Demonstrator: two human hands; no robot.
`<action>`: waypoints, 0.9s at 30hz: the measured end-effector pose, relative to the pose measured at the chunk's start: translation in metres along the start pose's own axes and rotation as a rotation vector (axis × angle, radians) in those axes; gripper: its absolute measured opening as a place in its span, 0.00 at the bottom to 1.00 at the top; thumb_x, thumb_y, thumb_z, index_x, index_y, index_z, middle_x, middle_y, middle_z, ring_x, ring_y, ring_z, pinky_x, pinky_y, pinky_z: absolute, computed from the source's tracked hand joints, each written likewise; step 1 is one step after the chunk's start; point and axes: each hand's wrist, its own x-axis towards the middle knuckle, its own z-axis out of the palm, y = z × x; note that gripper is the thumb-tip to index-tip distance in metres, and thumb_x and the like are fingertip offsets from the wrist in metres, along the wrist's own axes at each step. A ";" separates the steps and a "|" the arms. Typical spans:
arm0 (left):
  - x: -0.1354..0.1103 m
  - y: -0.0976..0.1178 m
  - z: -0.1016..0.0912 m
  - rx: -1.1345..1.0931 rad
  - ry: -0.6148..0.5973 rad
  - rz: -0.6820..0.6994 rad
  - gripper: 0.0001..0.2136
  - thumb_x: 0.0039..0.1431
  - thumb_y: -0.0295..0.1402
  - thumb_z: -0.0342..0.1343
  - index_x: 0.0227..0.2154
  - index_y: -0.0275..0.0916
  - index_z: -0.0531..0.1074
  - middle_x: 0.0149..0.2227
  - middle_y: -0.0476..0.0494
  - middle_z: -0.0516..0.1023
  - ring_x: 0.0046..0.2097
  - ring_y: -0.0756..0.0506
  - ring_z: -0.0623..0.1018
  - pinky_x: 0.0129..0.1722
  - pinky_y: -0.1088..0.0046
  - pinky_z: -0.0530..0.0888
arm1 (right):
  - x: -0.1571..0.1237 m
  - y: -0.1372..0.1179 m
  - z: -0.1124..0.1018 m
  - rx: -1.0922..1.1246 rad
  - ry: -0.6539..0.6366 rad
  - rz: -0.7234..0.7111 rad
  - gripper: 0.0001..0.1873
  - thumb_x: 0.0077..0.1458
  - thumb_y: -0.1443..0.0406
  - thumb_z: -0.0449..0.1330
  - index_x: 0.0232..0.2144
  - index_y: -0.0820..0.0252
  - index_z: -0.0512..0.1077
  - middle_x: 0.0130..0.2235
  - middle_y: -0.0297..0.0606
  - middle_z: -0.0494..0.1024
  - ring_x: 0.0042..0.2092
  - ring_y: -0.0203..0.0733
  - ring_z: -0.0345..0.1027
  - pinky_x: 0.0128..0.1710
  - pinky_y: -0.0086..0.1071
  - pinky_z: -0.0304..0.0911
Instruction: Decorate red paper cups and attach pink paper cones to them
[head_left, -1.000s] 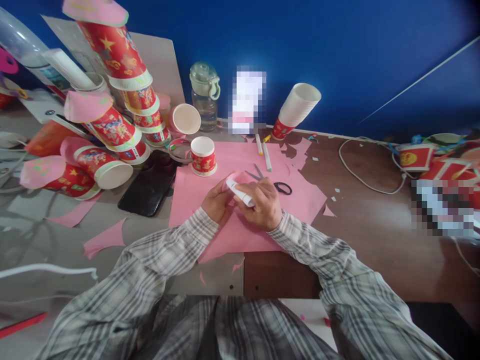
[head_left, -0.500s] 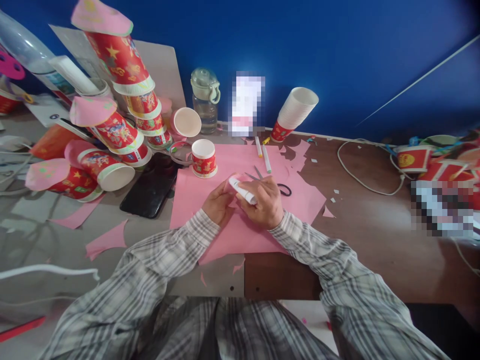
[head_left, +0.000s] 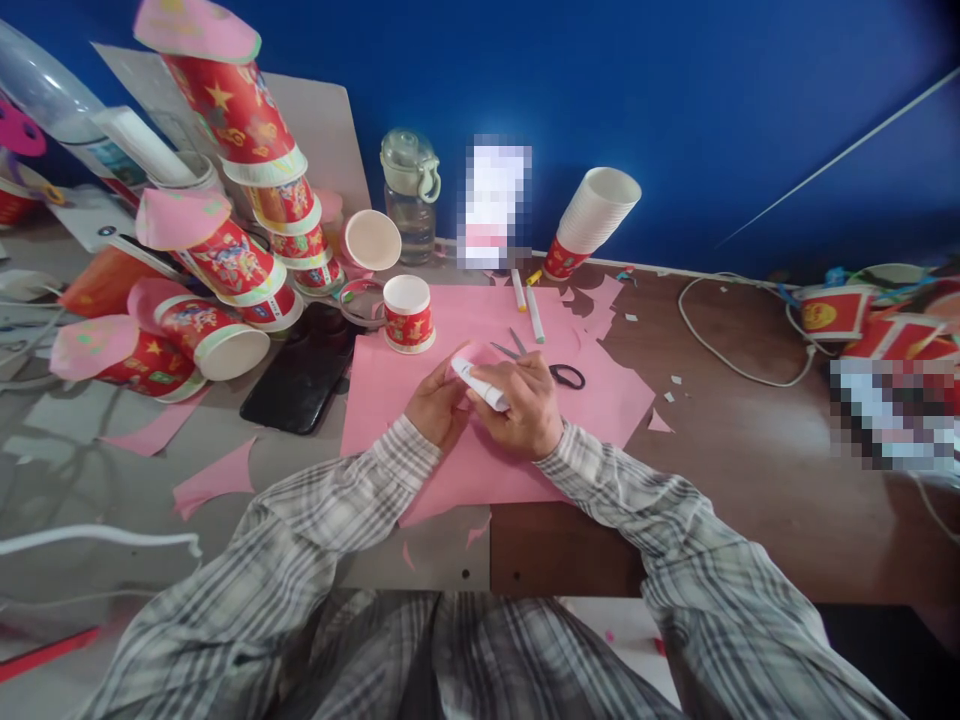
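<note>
My right hand [head_left: 521, 405] is closed round a white glue tube [head_left: 480, 385], its upper end tilted toward my left hand [head_left: 437, 400]. The fingers of my left hand are closed on a small piece of pink paper [head_left: 459, 350], mostly hidden behind the tube and the fingers. Both hands are over a large pink paper sheet [head_left: 375, 400]. Just beyond my right hand lie scissors [head_left: 568, 376] with black handles, partly covered by it. A red paper cup [head_left: 409, 315] with a white rim stands upright beyond my left hand.
Paper-cup towers [head_left: 240, 110] with pink cone tops crowd the left, near a black phone [head_left: 300, 375]. Behind the sheet are a water bottle [head_left: 410, 200], a blurred-out bright screen [head_left: 495, 205], stacked cups [head_left: 592, 220] and markers [head_left: 534, 315]. A white cable [head_left: 739, 370] loops at right.
The glue tube and my right hand have shifted slightly left, toward my left hand. Both hands keep their hold; the rest of the scene moves only slightly with the camera.
</note>
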 end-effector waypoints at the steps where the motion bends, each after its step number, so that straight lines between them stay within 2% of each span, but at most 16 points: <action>1: -0.001 0.000 0.000 0.016 -0.006 -0.005 0.26 0.41 0.23 0.54 0.48 0.39 0.63 0.43 0.41 0.73 0.34 0.49 0.72 0.28 0.75 0.70 | 0.001 0.003 0.002 -0.015 -0.017 0.011 0.16 0.71 0.69 0.72 0.58 0.50 0.85 0.42 0.34 0.97 0.37 0.46 0.90 0.47 0.43 0.70; 3: -0.001 0.001 0.000 0.032 -0.005 -0.018 0.27 0.40 0.23 0.53 0.48 0.40 0.63 0.44 0.42 0.72 0.34 0.47 0.72 0.27 0.74 0.71 | 0.003 0.010 0.002 -0.041 -0.001 0.046 0.15 0.72 0.68 0.71 0.58 0.51 0.85 0.43 0.37 0.98 0.39 0.48 0.91 0.47 0.43 0.70; 6: 0.000 0.001 -0.001 0.022 0.001 -0.038 0.27 0.41 0.25 0.52 0.48 0.41 0.63 0.44 0.41 0.71 0.36 0.45 0.73 0.27 0.70 0.72 | 0.007 0.016 -0.004 -0.065 0.105 0.088 0.13 0.74 0.67 0.69 0.57 0.50 0.86 0.44 0.40 0.98 0.39 0.51 0.90 0.47 0.46 0.72; 9: 0.002 0.000 -0.002 -0.020 0.012 0.005 0.27 0.41 0.26 0.53 0.49 0.38 0.61 0.44 0.39 0.71 0.38 0.44 0.73 0.32 0.68 0.73 | 0.005 0.011 -0.011 -0.036 0.166 0.063 0.14 0.74 0.66 0.68 0.57 0.48 0.86 0.43 0.38 0.98 0.37 0.51 0.89 0.48 0.48 0.73; 12: 0.003 -0.001 -0.003 -0.039 0.032 0.055 0.26 0.41 0.25 0.54 0.48 0.35 0.62 0.42 0.39 0.72 0.41 0.44 0.72 0.38 0.68 0.71 | 0.001 0.002 -0.008 0.011 0.086 0.054 0.15 0.72 0.65 0.70 0.58 0.48 0.85 0.43 0.36 0.98 0.37 0.50 0.90 0.48 0.46 0.72; 16: 0.002 0.000 -0.002 0.022 0.034 0.006 0.23 0.41 0.24 0.53 0.45 0.37 0.65 0.37 0.42 0.73 0.37 0.44 0.72 0.34 0.67 0.72 | 0.000 0.003 0.005 0.010 -0.016 0.097 0.15 0.70 0.67 0.71 0.56 0.51 0.86 0.44 0.37 0.98 0.39 0.49 0.92 0.49 0.44 0.73; 20: 0.003 0.003 -0.001 -0.007 0.050 -0.001 0.23 0.42 0.24 0.51 0.47 0.38 0.64 0.43 0.40 0.71 0.40 0.43 0.72 0.33 0.66 0.73 | 0.002 0.015 0.005 -0.037 0.032 0.190 0.12 0.70 0.66 0.70 0.53 0.52 0.85 0.45 0.43 0.99 0.41 0.52 0.93 0.47 0.46 0.75; 22: 0.004 0.004 -0.002 -0.008 0.085 0.007 0.25 0.43 0.24 0.51 0.49 0.39 0.62 0.43 0.40 0.72 0.40 0.43 0.72 0.34 0.66 0.72 | 0.000 0.014 0.000 -0.051 0.069 0.205 0.12 0.71 0.65 0.69 0.54 0.50 0.85 0.45 0.43 0.99 0.40 0.54 0.92 0.47 0.47 0.76; 27: 0.003 0.001 -0.003 0.051 0.094 0.087 0.22 0.45 0.24 0.52 0.47 0.36 0.65 0.38 0.42 0.74 0.39 0.46 0.72 0.36 0.71 0.71 | -0.006 -0.003 -0.001 -0.001 0.034 0.106 0.14 0.71 0.66 0.70 0.56 0.48 0.86 0.43 0.36 0.97 0.38 0.51 0.90 0.49 0.47 0.76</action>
